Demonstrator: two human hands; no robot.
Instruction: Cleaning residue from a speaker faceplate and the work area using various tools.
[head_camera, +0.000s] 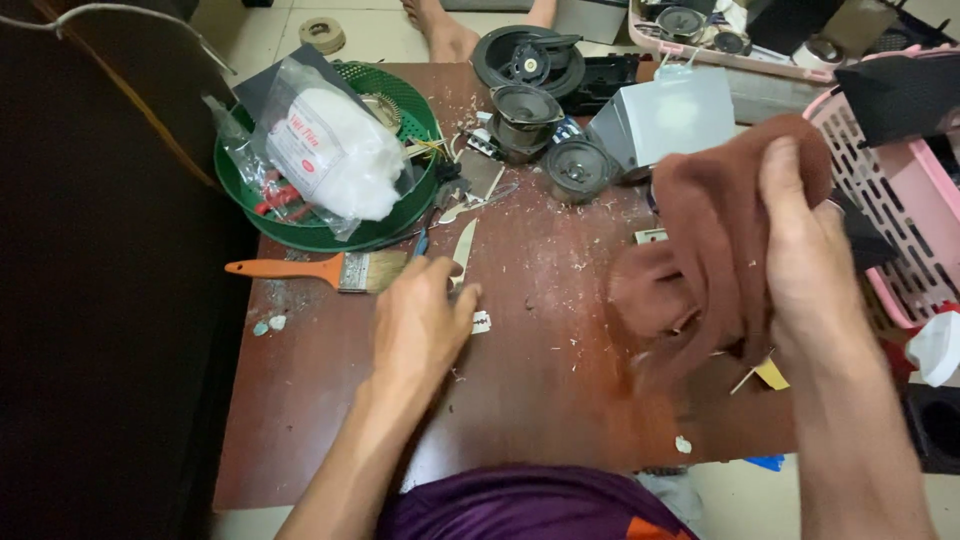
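A dark reddish-brown cloth (712, 230) hangs bunched and crumpled above the right part of the wooden table (540, 400), its lower folds blurred and trailing down toward the tabletop. It looks soft and thick, close in colour to the table beneath it. The right hand (800, 250) grips it from the right side, fingers closed into the upper folds, the forearm running up from the near right corner of the view.

The left hand (422, 325) lies low over the middle of the table, palm down, fingers loosely curled and holding nothing. Its fingertips reach toward the pale blade of a knife (463, 250) lying just beyond them; whether they touch it is hard to tell. A small white scrap (481, 322) sits just right of the thumb.

To the left of that hand lies a paintbrush (320, 269) with an orange handle, bristles pointing right. Farther left and back stands a green round basket (300, 225) holding a clear plastic bag of white material (330, 150). At the far middle sit two small round speakers (550, 145), with a grey metal box (665, 115) just to their right. A pink plastic basket (900, 200) stands off the table's right edge. Pale shavings and crumbs are scattered across the tabletop.
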